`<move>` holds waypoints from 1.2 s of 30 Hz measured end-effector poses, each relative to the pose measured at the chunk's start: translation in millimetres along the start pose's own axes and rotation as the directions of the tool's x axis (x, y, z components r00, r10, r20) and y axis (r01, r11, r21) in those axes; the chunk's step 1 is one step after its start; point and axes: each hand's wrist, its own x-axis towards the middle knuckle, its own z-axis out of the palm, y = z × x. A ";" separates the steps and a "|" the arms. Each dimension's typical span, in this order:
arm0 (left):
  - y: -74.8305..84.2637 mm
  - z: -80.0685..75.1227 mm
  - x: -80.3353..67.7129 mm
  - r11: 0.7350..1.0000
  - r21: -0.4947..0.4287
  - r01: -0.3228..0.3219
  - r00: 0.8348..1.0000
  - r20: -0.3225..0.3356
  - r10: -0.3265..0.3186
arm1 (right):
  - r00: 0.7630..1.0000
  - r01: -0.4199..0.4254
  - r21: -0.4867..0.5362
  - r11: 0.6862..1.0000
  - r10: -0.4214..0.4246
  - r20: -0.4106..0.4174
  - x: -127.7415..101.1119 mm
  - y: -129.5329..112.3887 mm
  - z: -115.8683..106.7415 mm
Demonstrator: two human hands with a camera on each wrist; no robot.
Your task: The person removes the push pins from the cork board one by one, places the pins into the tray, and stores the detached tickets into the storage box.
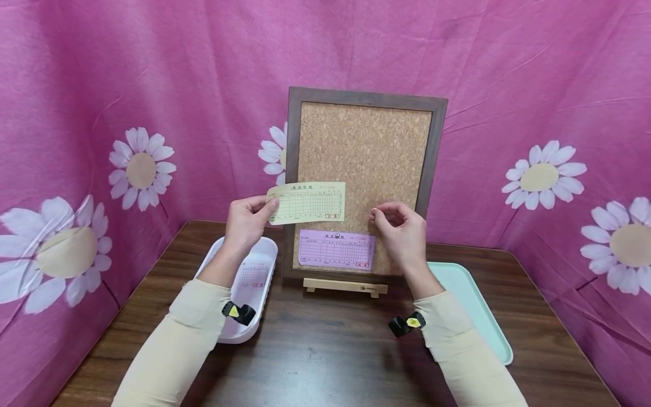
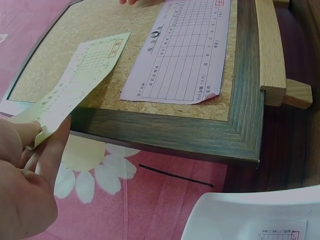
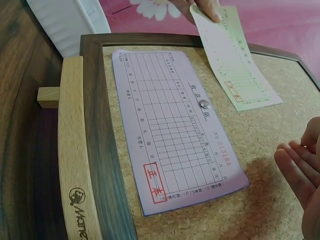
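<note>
My left hand point(image 1: 247, 223) pinches the left end of a pale yellow receipt slip point(image 1: 310, 202), thumb in front. The slip stands before the corkboard point(image 1: 363, 147), its free end bending slightly. Below it, a pink-purple receipt slip point(image 1: 335, 254) lies flat on the cork, fixed at its top middle by a round silver thumbtack point(image 3: 204, 104). To the right of the yellow slip, my right hand point(image 1: 404, 232) is near the cork with thumb and index fingertips together. A tiny light thing, apparently a thumbtack, shows at those fingertips; the fingers mostly hide it.
The brown-framed board leans on a small wooden easel point(image 1: 346, 286). At the left, under my forearm, stands a white plastic basket point(image 1: 269, 249) with a printed slip point(image 1: 252, 276) inside. A mint-green tray point(image 1: 473, 299) lies at the right on the dark wooden table point(image 1: 315, 362).
</note>
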 end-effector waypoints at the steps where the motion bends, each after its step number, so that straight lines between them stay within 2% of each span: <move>1: 0.2 -0.3 -0.3 1.000 -0.002 -0.001 1.000 0.002 0.001 | 1.000 0.001 -0.002 1.000 -0.001 0.000 -0.2 -0.1 -0.7; 18: -0.8 -11.4 -1.0 1.000 0.028 0.007 1.000 0.009 -0.007 | 0.999 0.044 0.007 0.999 -0.044 0.002 2.2 2.5 -16.0; 36: -1.8 -22.2 -3.5 0.999 0.045 0.003 1.000 0.014 -0.004 | 0.999 0.039 -0.013 0.999 -0.039 0.018 1.4 11.8 -33.8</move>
